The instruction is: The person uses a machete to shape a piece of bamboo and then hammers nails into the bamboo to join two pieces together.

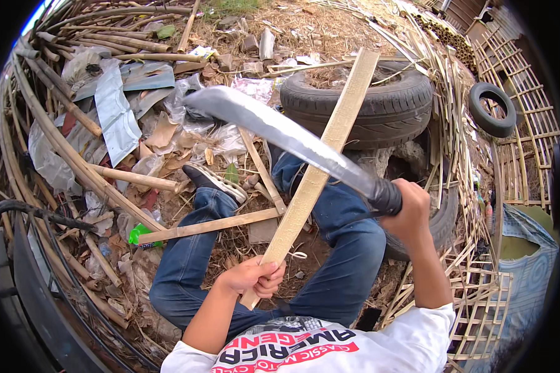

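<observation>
My left hand [253,278] is closed round the near end of a pale, flat bamboo strip [311,177]. The strip slants up and away to the right, and its far end lies over the rim of a worn tyre [361,105]. In my right hand [409,210] is the dark wrapped handle of a machete [274,132]. Its long, curved steel blade reaches up to the left and passes above the strip; whether they touch, I cannot tell. Between my legs a thin curl of fibre [298,255] sticks out beside the strip near my left hand.
Bamboo poles [74,155] and plastic scraps [115,112] crowd the left side. Two narrow wooden slats [211,225] meet by my left leg. To the right lie split bamboo strips [457,174], a small tyre [492,109] and a bamboo lattice [522,118]. A dark frame [50,317] stands at lower left.
</observation>
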`<state>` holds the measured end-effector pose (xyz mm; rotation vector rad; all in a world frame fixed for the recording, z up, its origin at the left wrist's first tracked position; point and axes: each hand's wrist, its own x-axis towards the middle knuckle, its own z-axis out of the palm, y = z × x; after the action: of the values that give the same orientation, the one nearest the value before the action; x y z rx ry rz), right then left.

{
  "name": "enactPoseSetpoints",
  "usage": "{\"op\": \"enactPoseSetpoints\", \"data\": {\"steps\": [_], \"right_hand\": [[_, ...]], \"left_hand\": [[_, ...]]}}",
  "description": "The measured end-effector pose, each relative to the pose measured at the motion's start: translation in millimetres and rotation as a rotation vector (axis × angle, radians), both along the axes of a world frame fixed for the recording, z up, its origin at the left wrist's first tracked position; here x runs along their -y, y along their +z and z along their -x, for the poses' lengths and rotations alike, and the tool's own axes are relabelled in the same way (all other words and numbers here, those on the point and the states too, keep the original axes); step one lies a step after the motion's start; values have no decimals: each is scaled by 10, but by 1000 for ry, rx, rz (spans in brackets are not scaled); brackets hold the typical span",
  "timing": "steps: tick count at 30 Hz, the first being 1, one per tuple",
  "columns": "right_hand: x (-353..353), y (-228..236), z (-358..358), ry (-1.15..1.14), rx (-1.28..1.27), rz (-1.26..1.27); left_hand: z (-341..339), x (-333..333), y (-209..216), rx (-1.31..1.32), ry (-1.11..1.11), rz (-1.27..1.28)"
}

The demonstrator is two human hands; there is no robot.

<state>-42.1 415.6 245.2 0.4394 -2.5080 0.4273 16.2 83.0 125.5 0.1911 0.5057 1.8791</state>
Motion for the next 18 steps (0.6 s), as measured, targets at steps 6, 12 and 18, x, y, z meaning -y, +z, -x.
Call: {"op": "enactPoseSetpoints", "data": {"steps": [6, 12, 18], "right_hand": [[334, -264, 42, 394, 68, -219], [65, -218, 400, 214, -7, -222], [379, -301, 77, 353, -19, -272]], "left_hand": [[-53, -21, 107, 41, -10, -3], [42, -87, 154, 22, 50, 126], [29, -118, 124, 9, -13, 65]]}}
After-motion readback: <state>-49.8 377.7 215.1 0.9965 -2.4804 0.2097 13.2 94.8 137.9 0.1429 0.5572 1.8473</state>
